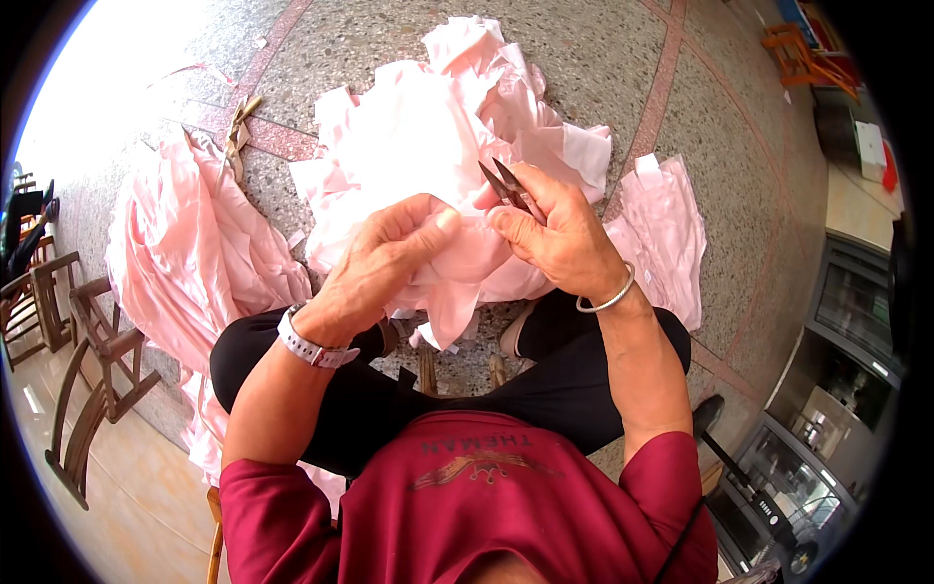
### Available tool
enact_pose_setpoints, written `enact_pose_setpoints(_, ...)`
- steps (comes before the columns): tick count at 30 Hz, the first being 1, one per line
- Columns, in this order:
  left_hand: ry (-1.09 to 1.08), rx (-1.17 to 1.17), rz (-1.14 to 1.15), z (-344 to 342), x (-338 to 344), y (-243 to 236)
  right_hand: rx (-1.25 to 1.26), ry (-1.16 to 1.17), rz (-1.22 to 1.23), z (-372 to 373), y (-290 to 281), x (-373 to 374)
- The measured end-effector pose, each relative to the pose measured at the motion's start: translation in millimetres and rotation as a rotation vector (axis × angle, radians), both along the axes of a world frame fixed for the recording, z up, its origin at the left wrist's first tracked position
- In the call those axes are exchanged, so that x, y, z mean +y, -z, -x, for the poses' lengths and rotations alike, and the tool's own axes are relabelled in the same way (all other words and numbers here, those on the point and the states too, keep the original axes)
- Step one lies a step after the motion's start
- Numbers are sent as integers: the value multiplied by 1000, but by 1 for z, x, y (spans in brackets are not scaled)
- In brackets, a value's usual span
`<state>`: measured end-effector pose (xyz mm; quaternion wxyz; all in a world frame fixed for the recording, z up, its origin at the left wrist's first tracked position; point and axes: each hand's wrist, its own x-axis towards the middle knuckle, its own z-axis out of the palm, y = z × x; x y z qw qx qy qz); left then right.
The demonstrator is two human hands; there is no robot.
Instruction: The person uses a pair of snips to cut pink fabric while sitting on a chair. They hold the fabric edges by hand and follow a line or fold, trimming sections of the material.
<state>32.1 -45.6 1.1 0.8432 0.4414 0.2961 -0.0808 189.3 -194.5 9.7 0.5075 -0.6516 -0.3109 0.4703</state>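
Dark red shirt [486,521] nearest the camera, below both hands. Left hand [389,243] pinches an edge of pink cloth [477,251] between thumb and fingers; right hand [564,229] is closed round dark snips [514,192], tips parted and aimed up and away from the body. Hands close together but not touching, cloth between them; can't tell if right fingers grip it too. Main risk, I'd say: snips nick the fabric, since loose folds sit right by the blades and slack could slide in. Left fingertips are near enough to get cut if the snips swing over. Bulk of the pink heap [399,127] lies beyond the hands on the floor [593,73]; its weight could drag the edge out of a light pinch.
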Motion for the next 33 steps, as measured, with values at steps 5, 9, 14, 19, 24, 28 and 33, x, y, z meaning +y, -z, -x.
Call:
enact_pose_setpoints(5,-79,39,149,-5,-11,0,-106,32,23,4,-5,-1)
enact_pose_setpoints(9,-107,40,165,-1,-9,10,-187,198,9,8,-8,-5)
enact_pose_setpoints(14,-163,-15,236,-1,-8,14,217,32,157,18,-20,-15)
enact_pose_setpoints(19,-135,-48,271,-4,-8,9,197,16,225,18,-18,-16)
enact_pose_setpoints(24,-127,-59,265,-5,-10,10,169,2,242,16,-18,-16)
enact_pose_setpoints(28,-125,-58,249,-4,-10,10,139,10,204,18,-15,-16)
enact_pose_setpoints(33,-130,-45,247,-3,-10,8,140,13,206,17,-13,-16)
